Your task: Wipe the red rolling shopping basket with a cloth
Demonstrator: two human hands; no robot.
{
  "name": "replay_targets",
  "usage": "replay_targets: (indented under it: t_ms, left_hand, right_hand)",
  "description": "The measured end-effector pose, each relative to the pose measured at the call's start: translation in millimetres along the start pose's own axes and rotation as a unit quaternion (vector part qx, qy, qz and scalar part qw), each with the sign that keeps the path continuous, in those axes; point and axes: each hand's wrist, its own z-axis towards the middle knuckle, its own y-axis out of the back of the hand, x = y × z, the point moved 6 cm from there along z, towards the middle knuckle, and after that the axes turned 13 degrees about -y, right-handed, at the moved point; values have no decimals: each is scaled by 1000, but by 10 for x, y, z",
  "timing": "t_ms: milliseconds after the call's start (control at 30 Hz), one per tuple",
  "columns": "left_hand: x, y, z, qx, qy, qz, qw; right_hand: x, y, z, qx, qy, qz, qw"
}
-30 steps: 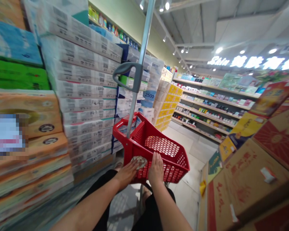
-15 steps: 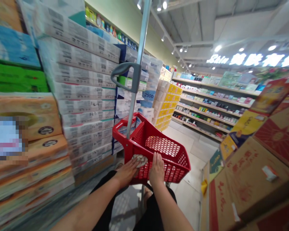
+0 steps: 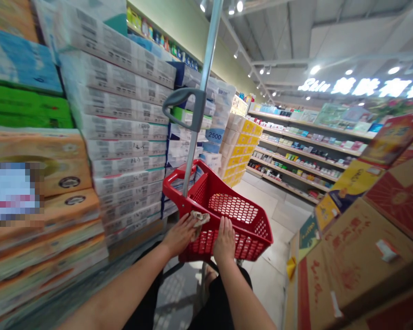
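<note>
A red plastic basket cart (image 3: 206, 208) with perforated sides stands in front of me, a metal pole (image 3: 211, 50) with a grey handle (image 3: 198, 111) rising from its left end. My left hand (image 3: 181, 234) holds a crumpled, light-coloured cloth (image 3: 200, 219) against the near side, close to the rim. Further right, my right hand (image 3: 224, 240) lies flat on the same side, fingers stretched out and pointing up, holding nothing. The basket looks bare inside where its interior shows.
Stacked paper packs (image 3: 124, 105) rise close on the left, beside orange packs (image 3: 37, 160). Cardboard boxes (image 3: 358, 247) line the right side. Stocked shelves (image 3: 296, 142) stand at the back, beyond the tiled floor (image 3: 271, 229).
My left hand and the cloth have moved slightly up along the basket's side, and the cloth now stands out more from the surface. My right hand stays in place.
</note>
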Motion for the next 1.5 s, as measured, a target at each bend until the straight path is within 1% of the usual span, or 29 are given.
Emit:
replay_targets:
  t_ms: [67, 133, 200, 267, 333, 400, 467, 533, 633, 667, 700, 767, 833, 900, 933, 1000, 1067, 1100, 1133, 1167, 1200, 1300, 1367, 1400, 1433, 1500]
  left_hand:
    - [12, 23, -29, -10, 6, 7, 1000]
    - [-40, -43, -125, -6, 4, 9, 1000]
    - [-119, -139, -216, 13, -15, 5, 1000]
    - [-151, -160, -233, 22, -30, 11, 999]
    - [-100, -54, -162, -3, -15, 39, 999]
    - [-21, 100, -69, -45, 15, 73, 996]
    - [8, 167, -35, -72, 32, 92, 993]
    - [-28, 96, -105, -76, 38, 92, 992]
    - [-143, -124, -294, -57, 17, 69, 996]
    - [-158, -163, -333, -55, 15, 64, 996]
    - [-153, -162, -342, -60, 16, 60, 996]
    - [-77, -40, -277, -89, 41, 63, 993]
    - [23, 150, -150, -120, 74, 66, 988]
    - [77, 246, -51, -114, 98, 55, 987]
    - [69, 236, -40, -99, 104, 46, 989]
    - [-28, 99, -100, -46, 86, 23, 995]
    - [-171, -102, -229, 11, 44, 1, 999]
    - [-213, -171, -292, 23, 34, -4, 999]
    - [-224, -202, -332, 22, 34, -5, 999]
    - [-203, -190, -342, 9, 43, -2, 999]
    - [-159, -137, -322, -14, 59, 3, 998]
    - [12, 132, -156, -94, 122, 28, 988]
    - [61, 234, -74, -118, 158, 40, 980]
    - [49, 224, -64, -115, 166, 40, 979]
    - [9, 175, -75, -100, 162, 36, 981]
    - [-117, 1, -144, -49, 124, 18, 991]
  right_hand:
    - [9, 2, 6, 1, -6, 1, 1000]
    - [10, 7, 6, -1, -8, 0, 1000]
    - [6, 12, 1, -4, -1, -2, 1000]
    - [-3, 14, -6, -7, 10, -4, 1000]
    - [-10, 15, -10, -6, 16, -7, 1000]
    - [-11, 16, -9, -4, 11, -9, 1000]
    - [-6, 19, -6, -2, -2, -9, 1000]
    - [5, 21, -5, 1, -12, -4, 1000]
    - [14, 15, -9, 5, -10, 2, 1000]
    - [11, 12, -10, 7, -7, 2, 1000]
    - [6, 10, -10, 8, -5, 1, 1000]
    - [-6, 9, -7, 11, -4, -3, 1000]
    - [-9, 16, -4, 14, -5, -6, 1000]
    - [2, 32, 0, 14, -10, -7, 1000]
    - [10, 41, 2, 13, -12, -7, 1000]
    - [24, 53, 2, 15, -16, -5, 1000]
    - [29, 53, -1, 19, -17, -3, 1000]
    - [29, 49, -3, 20, -15, -3, 1000]
    - [26, 44, -4, 20, -13, -3, 1000]
    - [22, 40, -5, 17, -11, -4, 1000]
    - [19, 36, -5, 13, -9, -6, 1000]
    - [16, 31, 1, 5, -12, -7, 1000]
    - [23, 32, 6, 8, -16, -8, 1000]
    - [29, 33, 7, 11, -16, -8, 1000]
    - [33, 34, 6, 16, -16, -8, 1000]
    - [31, 36, 2, 21, -16, -6, 1000]
